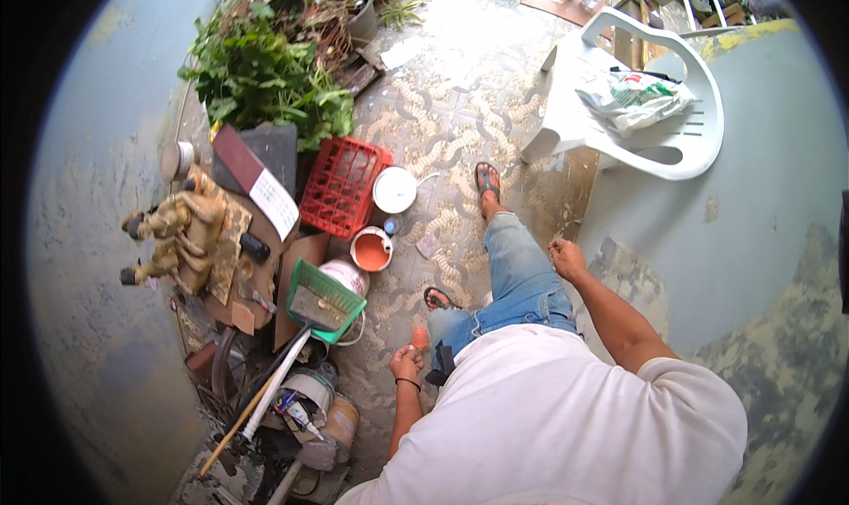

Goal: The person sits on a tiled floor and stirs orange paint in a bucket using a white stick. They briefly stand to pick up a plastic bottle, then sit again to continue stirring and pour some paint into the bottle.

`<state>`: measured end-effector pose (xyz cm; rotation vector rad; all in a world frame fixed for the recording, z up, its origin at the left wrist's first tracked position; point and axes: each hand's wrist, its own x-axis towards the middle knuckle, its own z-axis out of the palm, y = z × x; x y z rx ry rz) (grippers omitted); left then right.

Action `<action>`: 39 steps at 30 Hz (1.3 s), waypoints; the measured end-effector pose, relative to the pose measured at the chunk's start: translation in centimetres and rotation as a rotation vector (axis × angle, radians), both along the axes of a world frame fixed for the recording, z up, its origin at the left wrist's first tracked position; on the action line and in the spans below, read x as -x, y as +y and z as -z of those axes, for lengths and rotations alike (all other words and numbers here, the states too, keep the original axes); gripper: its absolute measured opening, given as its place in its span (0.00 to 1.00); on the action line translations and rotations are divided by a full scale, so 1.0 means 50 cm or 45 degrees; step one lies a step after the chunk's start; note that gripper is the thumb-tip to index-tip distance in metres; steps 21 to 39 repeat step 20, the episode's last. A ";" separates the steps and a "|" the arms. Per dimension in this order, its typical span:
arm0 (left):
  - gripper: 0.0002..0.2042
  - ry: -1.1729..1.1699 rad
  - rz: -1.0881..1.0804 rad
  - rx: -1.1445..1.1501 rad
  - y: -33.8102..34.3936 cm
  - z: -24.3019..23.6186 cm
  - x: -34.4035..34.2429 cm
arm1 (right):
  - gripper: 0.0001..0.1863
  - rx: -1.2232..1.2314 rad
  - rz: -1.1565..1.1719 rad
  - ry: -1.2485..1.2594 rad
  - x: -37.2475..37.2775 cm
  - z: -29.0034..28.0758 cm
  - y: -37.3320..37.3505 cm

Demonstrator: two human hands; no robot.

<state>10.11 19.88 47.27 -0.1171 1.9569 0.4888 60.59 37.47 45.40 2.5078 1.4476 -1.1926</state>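
Note:
My left hand [407,362] is low beside my left thigh, its fingers closed. A small orange-red thing with a rounded end [420,337] sticks out just beyond them; its kind is too small to tell. Out to the right of my knee, my right hand [567,259] has its fingers curled together, and anything in them is too small to make out. Ahead of my left hand stands a white bucket of orange paint [371,251]. Close by are a lidded white tub [394,190] and a green dustpan [326,302].
A red plastic crate [341,187] and leafy plants [252,76] line the left side. Figurines [181,235] stand by the left wall, with clutter and long handles [274,386] below. At the right, a white plastic chair [699,94] holds a plastic bag [638,98].

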 end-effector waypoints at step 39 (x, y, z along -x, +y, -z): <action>0.12 0.073 0.514 -0.105 0.705 -0.085 -0.255 | 0.17 0.222 0.048 0.411 -0.204 0.040 0.639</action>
